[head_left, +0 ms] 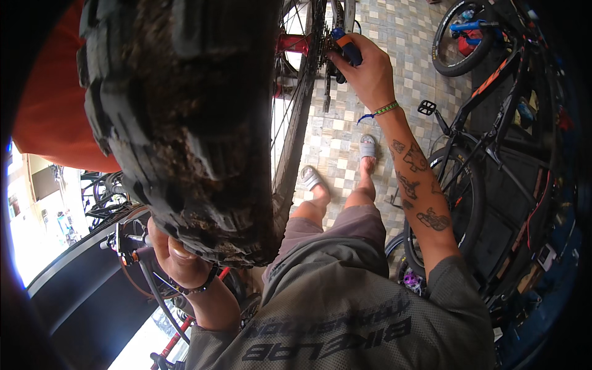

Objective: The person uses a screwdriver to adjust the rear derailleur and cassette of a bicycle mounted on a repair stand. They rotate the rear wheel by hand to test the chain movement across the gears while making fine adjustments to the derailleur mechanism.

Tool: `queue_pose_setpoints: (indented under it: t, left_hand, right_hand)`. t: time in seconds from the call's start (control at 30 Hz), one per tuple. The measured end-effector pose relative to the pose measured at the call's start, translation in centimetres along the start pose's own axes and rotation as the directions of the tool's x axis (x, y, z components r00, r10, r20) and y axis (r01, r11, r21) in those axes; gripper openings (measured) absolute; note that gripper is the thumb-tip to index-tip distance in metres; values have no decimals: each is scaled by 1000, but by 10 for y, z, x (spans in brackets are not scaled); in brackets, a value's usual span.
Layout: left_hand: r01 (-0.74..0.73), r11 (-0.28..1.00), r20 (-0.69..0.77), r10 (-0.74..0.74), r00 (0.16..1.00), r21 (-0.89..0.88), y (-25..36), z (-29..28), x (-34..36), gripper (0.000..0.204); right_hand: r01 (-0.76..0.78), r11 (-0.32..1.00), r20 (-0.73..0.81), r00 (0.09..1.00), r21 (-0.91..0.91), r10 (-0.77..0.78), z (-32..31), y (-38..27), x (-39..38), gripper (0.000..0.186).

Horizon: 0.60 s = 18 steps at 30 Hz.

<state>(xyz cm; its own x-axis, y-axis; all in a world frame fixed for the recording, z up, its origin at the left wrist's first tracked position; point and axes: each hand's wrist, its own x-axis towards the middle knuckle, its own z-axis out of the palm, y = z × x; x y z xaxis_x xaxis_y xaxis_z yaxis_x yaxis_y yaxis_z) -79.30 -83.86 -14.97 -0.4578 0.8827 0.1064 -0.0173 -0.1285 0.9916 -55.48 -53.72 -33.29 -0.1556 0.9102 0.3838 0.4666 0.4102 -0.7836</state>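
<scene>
The tyre (191,135) is standing left of the right hand (370,71), room opening past its right edge over tiled floor (342,126); the left hand (179,262) is lying at its lower edge, hold indiscernible; the right is clamping a tool (351,49) beside the sprockets (322,48).

Above the left fingers (159,240), the muddy tire (197,123) runs past the top edge — and partly hides them. Beside the right fingers (369,50), the blue-and-orange tool (352,52) has a tip too obscured to tell — near dark sprockets (322,46).
</scene>
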Motion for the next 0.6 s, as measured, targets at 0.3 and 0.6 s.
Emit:
queue_pose_setpoints:
  t: [0.3,0.6]
  left_hand:
    - [-2,999,-19,2,1000,33,-2,-9,0,62]
    - [14,1000,-12,-14,1000,-23,-6,-22,-1,62]
  right_hand:
    - [168,986,9,986,-16,-167,0,11,11,29]
    - [198,980,48,979,-12,-197,-1,16,18,25]
